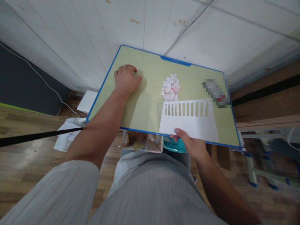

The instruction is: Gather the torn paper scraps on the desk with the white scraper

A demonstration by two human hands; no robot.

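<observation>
My left hand (127, 79) rests palm down on the left part of the yellow-green tabletop (142, 109). Its fingers are slightly curled, the thumb stands apart, and no object shows in it. At the near edge, my right hand (187, 142) grips a white slotted panel (185, 123), thumb on top and fingers partly hidden underneath. The panel lies over the tabletop with its row of slots on the far side. Just beyond it sits a small heap of torn paper scraps (172, 88), white with some pink, touching or nearly touching the slotted edge.
A blurred-out object (217, 93) lies at the table's right side. Below the near edge are a teal container (174, 145) and a cardboard box (142, 142). White plastic bags (67, 134) lie on the floor at left. A white plank wall (131, 22) stands behind.
</observation>
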